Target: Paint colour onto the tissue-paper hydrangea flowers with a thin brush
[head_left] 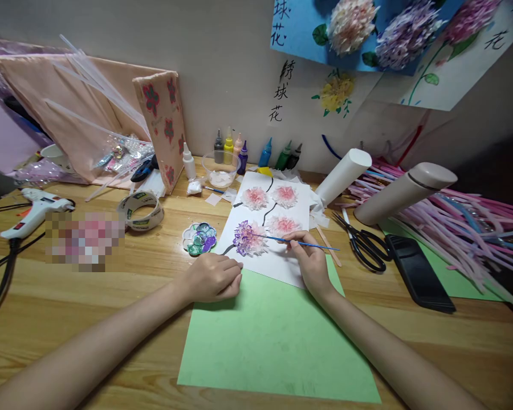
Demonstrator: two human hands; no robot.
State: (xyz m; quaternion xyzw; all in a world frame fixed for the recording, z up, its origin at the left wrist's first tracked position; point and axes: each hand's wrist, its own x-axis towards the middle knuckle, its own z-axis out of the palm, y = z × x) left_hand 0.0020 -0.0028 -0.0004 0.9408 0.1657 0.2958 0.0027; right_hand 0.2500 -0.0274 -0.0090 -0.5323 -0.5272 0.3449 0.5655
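Observation:
My right hand [310,259] pinches a thin blue paintbrush [312,245], its tip at a paper flower [248,238] whose left part is purple and right part pale pink. That flower is on a white sheet [282,273] with dark painted stems and several pink paper flowers [284,195]. Curled into a loose fist, my left hand [216,277] rests at the sheet's lower left corner, and I see nothing in it. Just beyond it sits a flower-shaped paint palette [199,238] with green and purple paint. Green paper [273,336] lies partly under the white sheet.
Scissors [370,245], a phone [419,273] and a tumbler [404,193] stand or lie at right. A glue gun [36,210] and tape roll [141,212] are at left. Paint bottles [265,154] and a clear bowl [221,169] line the back.

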